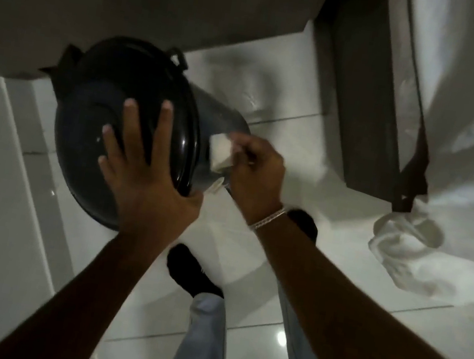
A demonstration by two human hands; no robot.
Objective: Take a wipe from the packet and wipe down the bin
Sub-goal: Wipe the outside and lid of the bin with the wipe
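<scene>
A round bin [218,114] with a shiny black lid [91,112] stands on the white tiled floor, tilted toward me. My left hand [142,164] lies flat on the lid with fingers spread, thumb hooked over the lid's rim. My right hand [256,170] is closed on a folded white wipe [220,151] pressed against the bin's grey side just below the lid rim. A silver bracelet sits on my right wrist. The packet of wipes is out of view.
A grey cabinet or counter [133,1] overhangs the bin at the back. A dark upright panel [367,91] stands to the right, with white fabric [461,184] and a crumpled white cloth [404,252] beside it. My black-socked feet [193,271] stand close to the bin.
</scene>
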